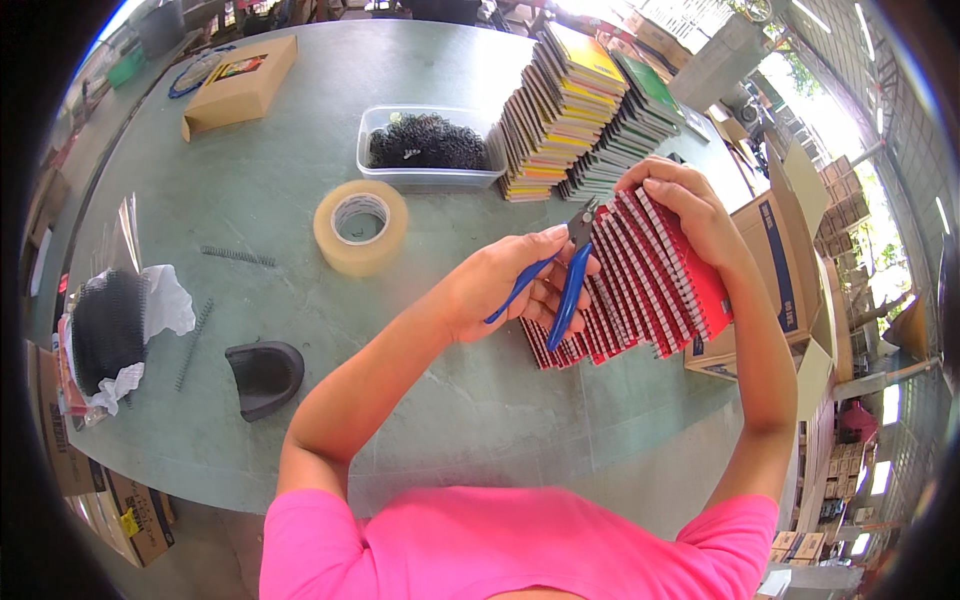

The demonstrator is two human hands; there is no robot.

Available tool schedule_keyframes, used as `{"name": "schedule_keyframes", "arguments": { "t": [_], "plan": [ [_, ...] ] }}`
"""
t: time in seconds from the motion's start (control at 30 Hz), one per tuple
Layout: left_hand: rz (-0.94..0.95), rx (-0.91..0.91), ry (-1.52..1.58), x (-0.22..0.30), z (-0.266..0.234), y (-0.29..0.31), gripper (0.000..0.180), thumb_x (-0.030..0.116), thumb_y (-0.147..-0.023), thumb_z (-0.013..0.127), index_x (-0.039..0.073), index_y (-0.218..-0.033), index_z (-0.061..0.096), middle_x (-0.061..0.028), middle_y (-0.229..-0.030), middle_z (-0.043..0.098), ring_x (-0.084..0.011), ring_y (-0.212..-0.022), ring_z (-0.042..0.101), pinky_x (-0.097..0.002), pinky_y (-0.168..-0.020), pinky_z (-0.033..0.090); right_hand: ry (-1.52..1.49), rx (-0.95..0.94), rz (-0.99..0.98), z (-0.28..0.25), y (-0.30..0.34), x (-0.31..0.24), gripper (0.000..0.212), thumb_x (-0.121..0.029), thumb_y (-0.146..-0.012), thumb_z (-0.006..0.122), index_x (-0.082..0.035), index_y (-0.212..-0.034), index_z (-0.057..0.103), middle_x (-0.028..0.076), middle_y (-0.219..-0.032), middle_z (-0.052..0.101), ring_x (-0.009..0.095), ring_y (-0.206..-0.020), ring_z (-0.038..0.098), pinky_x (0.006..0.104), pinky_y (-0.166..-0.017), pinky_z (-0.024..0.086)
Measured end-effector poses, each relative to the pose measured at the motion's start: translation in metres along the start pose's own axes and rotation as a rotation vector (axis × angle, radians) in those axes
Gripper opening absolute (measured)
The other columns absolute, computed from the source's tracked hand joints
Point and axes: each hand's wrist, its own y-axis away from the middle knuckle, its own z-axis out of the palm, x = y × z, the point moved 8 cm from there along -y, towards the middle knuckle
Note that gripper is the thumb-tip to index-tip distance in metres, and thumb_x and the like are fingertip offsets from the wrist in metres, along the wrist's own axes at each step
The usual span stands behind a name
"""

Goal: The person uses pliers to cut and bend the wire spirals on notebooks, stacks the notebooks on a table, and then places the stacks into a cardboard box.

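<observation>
Head view: your left hand [490,285] curls round pliers [572,285], your half-curled right hand [692,205] grips leaning red notebooks [641,290], which could slide if that hold loosens

"Dressed in what?"
"In a bright pink, short-sleeved cloth top [470,535], plain across the front, softly creased beside the left sleeve [312,535]."
"And cut how?"
"With a rounded neckline [540,583]."
"Finished how at the arms?"
"Hemmed straight above the elbows [320,445], then left bare down to the left hand [500,285] and right hand [692,200]."
</observation>
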Motion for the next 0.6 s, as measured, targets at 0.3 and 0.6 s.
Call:
{"name": "schedule_keyframes", "arguments": {
  "t": [0.3,0.6],
  "plan": [
    [-0.067,-0.117,0.143,0.0,0.02,-0.011,0.055,0.045,-0.096,0.031,-0.004,-0.111,0.052,-0.0187,-0.093,0.062,-0.0298,-0.081,0.064,-0.04,-0.076,0.051,-0.015,0.007,-0.003,0.0,0.004,-0.002,0.03,-0.02,-0.084,0.043,0.003,-0.091,0.061,0.012,-0.085,0.062,0.019,-0.082,0.058,0.029,-0.079,0.043],
    [0.299,0.319,-0.875,0.029,0.001,-0.005,0.042,0.038,-0.096,0.037,0.0,-0.106,0.053,-0.0137,-0.085,0.061,-0.0215,-0.07,0.062,-0.0326,-0.065,0.048,0.104,0.074,-0.084,-0.004,0.004,-0.012,0.027,-0.018,-0.081,0.044,0.002,-0.091,0.059,0.013,-0.088,0.059,0.022,-0.085,0.057,0.0313,-0.08,0.042]
  ]
}}
